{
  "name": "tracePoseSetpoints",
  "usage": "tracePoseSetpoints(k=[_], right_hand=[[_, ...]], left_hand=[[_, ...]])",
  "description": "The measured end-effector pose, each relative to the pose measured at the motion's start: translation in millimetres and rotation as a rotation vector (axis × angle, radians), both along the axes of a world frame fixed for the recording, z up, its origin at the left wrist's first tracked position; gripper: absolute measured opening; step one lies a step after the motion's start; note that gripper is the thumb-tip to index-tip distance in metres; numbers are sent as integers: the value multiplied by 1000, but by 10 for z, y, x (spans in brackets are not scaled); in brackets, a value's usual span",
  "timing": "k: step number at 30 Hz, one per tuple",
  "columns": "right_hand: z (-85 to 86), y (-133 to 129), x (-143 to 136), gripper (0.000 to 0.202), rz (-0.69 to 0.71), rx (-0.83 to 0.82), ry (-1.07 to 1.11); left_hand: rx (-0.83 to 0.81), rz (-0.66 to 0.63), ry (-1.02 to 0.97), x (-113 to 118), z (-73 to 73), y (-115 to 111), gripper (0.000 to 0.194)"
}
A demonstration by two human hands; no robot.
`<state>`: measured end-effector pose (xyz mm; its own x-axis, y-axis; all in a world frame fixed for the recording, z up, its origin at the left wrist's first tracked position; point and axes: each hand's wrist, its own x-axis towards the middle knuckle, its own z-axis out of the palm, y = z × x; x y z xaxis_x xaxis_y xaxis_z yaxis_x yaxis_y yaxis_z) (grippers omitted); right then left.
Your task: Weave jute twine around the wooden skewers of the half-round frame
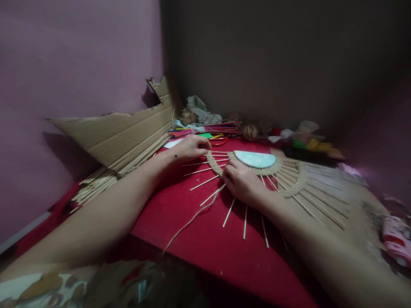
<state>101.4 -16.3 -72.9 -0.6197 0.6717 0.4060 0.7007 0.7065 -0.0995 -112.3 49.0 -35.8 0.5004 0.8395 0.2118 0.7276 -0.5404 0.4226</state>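
Thin wooden sticks fan out from a half-round piece with a pale blue-green face and a braided twine rim. A band of woven twine crosses the sticks on the left. My left hand is closed, its fingertips pinching the band's upper end. My right hand is closed at the band's lower end, where the twine emerges and trails toward the table's front edge. Its fingertips are partly hidden. Another woven twine band crosses the sticks on the right, beyond my right wrist.
Red cloth covers the table. Folded cardboard leans at the left above a bundle of loose sticks. Twine balls, coloured sticks and red-handled scissors lie at the back. A pink object sits far right.
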Motion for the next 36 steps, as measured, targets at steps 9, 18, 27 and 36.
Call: tracePoseSetpoints(k=[9,18,27,36], right_hand=[[28,-58,18,18,-1,116,6],[73,-108,50,14,90,24,51],[147,-177,65,15,285,-51,239],[310,-450,-25,22,437,-363,160]], left_hand=[[-284,-340,-91,89,-75,-206,22],[-206,-435,-99,164,-89,-272,10],[-135,-519,8,216,-143,-294,9],[-174,-541,64,208,-64,-346,15]])
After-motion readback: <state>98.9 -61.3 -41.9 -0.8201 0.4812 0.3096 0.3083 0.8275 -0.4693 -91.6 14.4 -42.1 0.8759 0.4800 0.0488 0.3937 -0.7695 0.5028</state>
